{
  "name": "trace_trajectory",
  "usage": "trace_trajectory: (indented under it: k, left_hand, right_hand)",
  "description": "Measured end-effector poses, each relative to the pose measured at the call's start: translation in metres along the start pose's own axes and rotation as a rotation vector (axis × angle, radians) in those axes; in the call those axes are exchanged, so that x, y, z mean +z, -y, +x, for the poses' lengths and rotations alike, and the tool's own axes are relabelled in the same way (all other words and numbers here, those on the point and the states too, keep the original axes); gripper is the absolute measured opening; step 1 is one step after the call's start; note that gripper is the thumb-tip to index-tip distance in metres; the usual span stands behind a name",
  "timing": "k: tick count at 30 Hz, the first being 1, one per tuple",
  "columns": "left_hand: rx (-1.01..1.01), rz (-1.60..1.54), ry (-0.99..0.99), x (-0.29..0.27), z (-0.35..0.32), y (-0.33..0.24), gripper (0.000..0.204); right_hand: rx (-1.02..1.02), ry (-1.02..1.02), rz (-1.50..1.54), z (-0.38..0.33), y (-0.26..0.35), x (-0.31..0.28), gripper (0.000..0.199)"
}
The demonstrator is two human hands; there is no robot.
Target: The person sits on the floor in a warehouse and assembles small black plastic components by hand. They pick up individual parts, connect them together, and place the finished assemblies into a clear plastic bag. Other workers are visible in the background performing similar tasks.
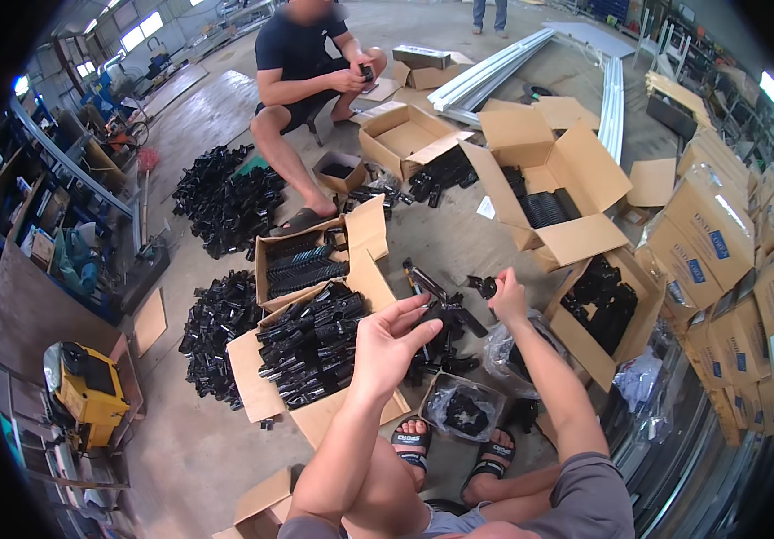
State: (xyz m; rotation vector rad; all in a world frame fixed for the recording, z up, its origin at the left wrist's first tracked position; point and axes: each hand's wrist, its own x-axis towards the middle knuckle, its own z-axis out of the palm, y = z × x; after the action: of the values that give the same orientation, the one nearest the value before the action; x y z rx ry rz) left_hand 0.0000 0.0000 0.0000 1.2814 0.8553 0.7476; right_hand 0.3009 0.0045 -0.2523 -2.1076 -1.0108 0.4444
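Observation:
My right hand (507, 295) is closed on a small black part (482, 287), held over the floor between the boxes. My left hand (389, 346) is open beside it, thumb and fingers apart and nothing visible between them. Just beyond its fingertips lies a cluster of long black parts (464, 316). Left of that hand, an open carton heaped with black parts (313, 346) stands on the floor. By my feet is a small box with a plastic liner (486, 427) and black pieces inside. Another open box of black pieces (598, 304) sits at my right.
Ahead, a seated co-worker (302, 63) handles a small black part. Piles of black parts (225, 198) lie at the left. A large open carton (584, 166) stands ahead right, stacked cartons (706, 242) at far right, a yellow machine (91, 391) at far left.

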Motion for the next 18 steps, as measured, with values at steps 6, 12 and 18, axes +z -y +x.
trace_trajectory:
  k: [6, 12, 18]
  left_hand:
    - [-0.168, -0.281, 0.030, 0.015, -0.008, -0.004, 0.044]
    - [-0.244, -0.472, 0.138, 0.036, -0.026, -0.008, 0.038]
    - [-0.216, -0.540, 0.231, 0.051, -0.054, -0.014, 0.037]
  right_hand:
    - [-0.070, 0.082, 0.702, -0.078, 0.134, -0.155, 0.034]
    - [-0.616, -0.232, 0.329, -0.185, 0.208, -0.207, 0.031]
    - [-0.509, -0.128, 0.537, -0.240, 0.203, -0.214, 0.037]
